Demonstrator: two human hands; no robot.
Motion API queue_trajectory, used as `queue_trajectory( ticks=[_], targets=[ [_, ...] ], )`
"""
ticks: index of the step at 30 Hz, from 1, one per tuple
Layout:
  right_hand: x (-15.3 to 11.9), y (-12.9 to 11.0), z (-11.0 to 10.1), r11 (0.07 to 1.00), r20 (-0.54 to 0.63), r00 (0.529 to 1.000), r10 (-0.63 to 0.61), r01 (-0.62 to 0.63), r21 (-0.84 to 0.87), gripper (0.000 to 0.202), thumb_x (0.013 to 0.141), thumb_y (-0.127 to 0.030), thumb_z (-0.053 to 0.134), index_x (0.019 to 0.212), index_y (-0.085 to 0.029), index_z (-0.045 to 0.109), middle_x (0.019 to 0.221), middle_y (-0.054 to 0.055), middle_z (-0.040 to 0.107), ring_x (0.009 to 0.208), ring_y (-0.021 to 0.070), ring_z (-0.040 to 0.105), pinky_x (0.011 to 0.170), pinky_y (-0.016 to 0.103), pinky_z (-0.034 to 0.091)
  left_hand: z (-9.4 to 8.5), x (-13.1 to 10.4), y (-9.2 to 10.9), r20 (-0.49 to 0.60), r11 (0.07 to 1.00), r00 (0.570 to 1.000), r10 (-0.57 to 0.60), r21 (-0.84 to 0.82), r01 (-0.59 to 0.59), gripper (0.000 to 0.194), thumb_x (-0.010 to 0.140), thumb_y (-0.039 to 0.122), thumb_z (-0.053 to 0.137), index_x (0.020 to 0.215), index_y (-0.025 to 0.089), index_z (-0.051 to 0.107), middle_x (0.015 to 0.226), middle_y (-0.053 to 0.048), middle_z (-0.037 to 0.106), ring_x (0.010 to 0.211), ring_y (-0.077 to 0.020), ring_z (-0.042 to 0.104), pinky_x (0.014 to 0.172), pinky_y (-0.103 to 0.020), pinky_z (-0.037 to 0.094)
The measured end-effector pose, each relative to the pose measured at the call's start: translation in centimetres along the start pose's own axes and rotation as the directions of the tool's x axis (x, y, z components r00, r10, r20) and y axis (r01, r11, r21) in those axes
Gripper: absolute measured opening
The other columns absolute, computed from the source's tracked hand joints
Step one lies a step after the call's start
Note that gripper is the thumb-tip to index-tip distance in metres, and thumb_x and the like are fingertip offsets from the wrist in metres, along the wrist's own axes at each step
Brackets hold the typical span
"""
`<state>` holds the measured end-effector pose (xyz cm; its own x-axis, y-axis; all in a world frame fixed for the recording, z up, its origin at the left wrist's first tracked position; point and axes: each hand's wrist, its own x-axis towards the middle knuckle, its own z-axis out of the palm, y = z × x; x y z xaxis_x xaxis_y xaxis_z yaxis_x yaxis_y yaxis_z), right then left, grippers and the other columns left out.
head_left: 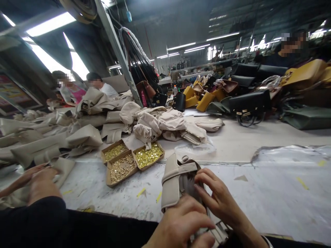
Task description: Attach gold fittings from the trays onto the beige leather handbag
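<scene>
Two-handed, held a beige, smooth-leather handbag (170, 187) with a stitched edge at the near side of a long, white-covered worktable (284, 203). Curled the fingers of the bare left hand (181, 220) over the lower part of the handbag, in a moderately wide grip on its body. Touched the side of the dark opening with bent fingers of the bare right hand (219, 196), set close together. Could not tell from the view any firm pinch at the right fingertips. Ran a narrow beige leather strap (181, 170) across the upper part of the handbag, left of the right hand. Beyond and to the left of the handbag, showed three shallow brown cardboard trays, adjoining: left rear (103, 155), front (125, 178) and right (154, 163), with small gold-coloured pieces inside each. Behind the trays, showed a loose heap of beige bags (168, 124), with clear plastic film (198, 148) beside its near right side. Farther right, showed a black handbag (249, 103), mustard-yellow bags (302, 77) and a dark green bag (307, 117). At far left, showed a co-worker's hands (42, 181) on another beige bag piece (64, 168).
</scene>
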<state>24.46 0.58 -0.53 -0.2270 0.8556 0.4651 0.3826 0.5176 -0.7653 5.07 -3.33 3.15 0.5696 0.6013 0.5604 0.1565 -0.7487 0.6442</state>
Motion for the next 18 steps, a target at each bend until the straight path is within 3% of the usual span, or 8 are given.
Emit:
queue_trajectory(
  ticks=[3,6,8,10,12,13,15,18],
  targets=[
    [-0.2,0.3,-0.3,1.000,0.040,0.999,0.010,-0.011,0.017,0.028,0.097,-0.013,0.046,0.116,-0.025,0.063,0.111,0.008,0.062,0.106,0.0239,0.061,0.091,0.038,0.053,-0.6,2.5,0.4,-0.082,0.988,0.986,-0.144,0.037,0.147,0.036,0.085,0.021,0.071,0.121,0.027,0.073,0.121,-0.015,0.071,0.123,-0.0340,0.060,0.102,-0.049,0.053],
    [-0.8,1.0,-0.8,1.000,0.008,1.000,0.002,-0.002,-0.005,0.040,0.096,-0.010,0.043,0.127,-0.026,0.063,0.123,0.008,0.062,0.118,0.0236,0.060,0.101,0.039,0.052,-2.7,3.5,-0.6,-0.255,0.949,0.914,-0.315,-0.084,0.304,0.034,0.085,0.022,0.072,0.119,0.025,0.075,0.134,-0.015,0.066,0.130,-0.0335,0.056,0.114,-0.052,0.043],
    [-1.3,1.5,-0.8,0.999,-0.040,0.999,0.001,-0.002,-0.034,0.046,0.095,-0.009,0.043,0.133,-0.027,0.062,0.130,0.008,0.063,0.124,0.0231,0.060,0.107,0.040,0.051,-4.1,3.5,-2.7,-0.403,0.867,0.777,-0.483,-0.342,0.361,0.021,0.089,0.029,0.070,0.107,0.021,0.078,0.120,-0.013,0.071,0.119,-0.0287,0.064,0.109,-0.045,0.047],
    [-1.6,1.8,-0.5,0.998,-0.067,0.998,0.006,-0.010,-0.060,0.051,0.094,-0.008,0.043,0.138,-0.029,0.059,0.135,0.007,0.063,0.128,0.0226,0.059,0.110,0.041,0.050,-4.7,3.2,-5.3,-0.473,0.727,0.589,-0.655,-0.608,0.319,0.020,0.088,0.036,0.070,0.095,0.018,0.076,0.098,-0.009,0.074,0.096,-0.0224,0.069,0.094,-0.038,0.054],
    [-1.7,1.8,-0.1,0.996,-0.079,0.997,0.005,-0.012,-0.093,0.057,0.093,-0.007,0.043,0.144,-0.030,0.055,0.140,0.006,0.062,0.132,0.0223,0.057,0.114,0.042,0.048,-4.7,2.9,-7.2,-0.432,0.655,0.527,-0.731,-0.661,0.367,0.020,0.084,0.036,0.073,0.088,0.017,0.074,0.084,-0.006,0.073,0.080,-0.0186,0.068,0.080,-0.032,0.055],
    [-1.7,1.7,0.1,0.993,-0.080,0.997,0.000,-0.010,-0.114,0.061,0.093,-0.006,0.043,0.148,-0.030,0.052,0.143,0.006,0.060,0.135,0.0224,0.055,0.115,0.043,0.047,-4.6,2.7,-7.6,-0.419,0.675,0.550,-0.723,-0.600,0.430,0.018,0.082,0.034,0.074,0.086,0.016,0.074,0.081,-0.005,0.072,0.076,-0.0180,0.066,0.076,-0.030,0.054],
    [-1.4,1.5,0.5,0.987,-0.075,0.997,-0.012,-0.001,-0.161,0.067,0.092,-0.005,0.042,0.154,-0.030,0.044,0.148,0.006,0.057,0.139,0.0228,0.052,0.117,0.045,0.045,-4.4,2.6,-7.6,-0.443,0.804,0.671,-0.594,-0.312,0.506,0.009,0.083,0.027,0.074,0.083,0.018,0.076,0.080,-0.005,0.074,0.077,-0.0196,0.066,0.074,-0.031,0.052],
    [-1.0,1.1,0.7,0.973,-0.036,0.999,-0.039,0.030,-0.230,0.072,0.091,-0.003,0.041,0.158,-0.028,0.036,0.154,0.007,0.053,0.142,0.0238,0.048,0.118,0.048,0.044,-4.7,3.1,-6.0,-0.352,0.917,0.910,-0.219,0.245,0.315,0.008,0.084,0.018,0.072,0.084,0.023,0.078,0.081,-0.005,0.076,0.081,-0.0228,0.064,0.084,-0.037,0.050]
  ],
)
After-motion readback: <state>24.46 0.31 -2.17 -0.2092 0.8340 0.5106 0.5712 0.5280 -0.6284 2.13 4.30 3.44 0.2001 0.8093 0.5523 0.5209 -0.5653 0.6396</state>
